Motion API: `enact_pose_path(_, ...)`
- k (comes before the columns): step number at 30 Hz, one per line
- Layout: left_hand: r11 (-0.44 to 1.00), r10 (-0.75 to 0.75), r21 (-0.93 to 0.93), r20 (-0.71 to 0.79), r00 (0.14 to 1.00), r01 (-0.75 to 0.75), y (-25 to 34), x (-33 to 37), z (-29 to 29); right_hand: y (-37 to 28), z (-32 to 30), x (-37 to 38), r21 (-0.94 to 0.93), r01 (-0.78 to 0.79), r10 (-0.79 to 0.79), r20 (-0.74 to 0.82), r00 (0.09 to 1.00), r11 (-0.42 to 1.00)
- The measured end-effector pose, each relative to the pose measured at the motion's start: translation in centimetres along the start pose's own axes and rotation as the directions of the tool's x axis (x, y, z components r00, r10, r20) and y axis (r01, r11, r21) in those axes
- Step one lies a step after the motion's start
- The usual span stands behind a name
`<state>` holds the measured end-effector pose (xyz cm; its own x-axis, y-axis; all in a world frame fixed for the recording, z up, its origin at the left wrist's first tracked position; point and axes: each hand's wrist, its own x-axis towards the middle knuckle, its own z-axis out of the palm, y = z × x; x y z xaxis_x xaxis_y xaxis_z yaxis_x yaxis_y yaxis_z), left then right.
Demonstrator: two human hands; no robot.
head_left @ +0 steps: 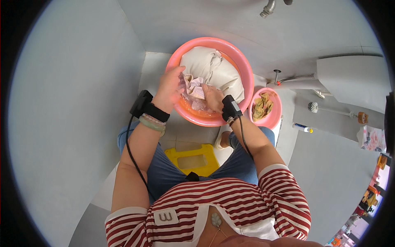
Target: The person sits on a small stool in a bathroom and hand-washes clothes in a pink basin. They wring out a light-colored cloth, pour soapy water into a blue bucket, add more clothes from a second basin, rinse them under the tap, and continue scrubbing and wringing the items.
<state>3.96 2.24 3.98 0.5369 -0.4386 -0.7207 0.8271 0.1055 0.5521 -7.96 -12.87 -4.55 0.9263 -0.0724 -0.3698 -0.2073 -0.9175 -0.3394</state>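
Observation:
A large pink basin (248, 72) holds water and a big, puffed-up piece of off-white fabric (210, 66). At its near side bunches a small pale pinkish cloth (195, 85) with a faint pattern. My right hand (213, 99) is closed on the right edge of this cloth, low in the basin, its fingertips partly hidden. My left hand (169, 87) is over the basin's left rim, beside the cloth, with its fingers stretched out and apart. Bubbly water shows between the hands.
To the right stands a smaller pink basin (277, 108) with a crumpled yellow-brown cloth (262, 106). A yellow plastic stool (212, 162) is between my legs. Grey walls close in left and ahead. A metal tap (268, 9), a toilet brush (313, 107) and a white tube (301, 127) are also about.

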Motion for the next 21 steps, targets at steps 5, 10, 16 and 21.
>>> enact_pose_path(5, 0.994, -0.098, -0.03, 0.103, 0.99, 0.102, -1.0, -0.1, 0.3, 1.5, 1.8, 1.7, 0.009, -0.14, 0.139, 0.078, 0.987, 0.99)
enact_pose_path(10, 0.962, -0.269, 0.047, 0.022, 0.963, 0.268, -3.0, 0.8, 0.3, 0.0, -5.3, -0.3, 0.733, -0.161, 0.19, 0.045, 0.981, 0.661)
enact_pose_path(16, 0.949, -0.275, -0.051, 0.346, 0.897, 0.311, -0.5, -3.7, 3.7, -4.0, -12.2, -6.0, 0.983, 0.105, 0.168, -0.13, 0.977, 0.152)
enact_pose_path(21, 0.953, 0.113, -0.292, 0.592, 0.798, 0.081, -0.8, -3.8, 4.8, -5.8, -12.3, -8.3, 0.947, 0.249, 0.122, -0.228, 0.966, -0.202)
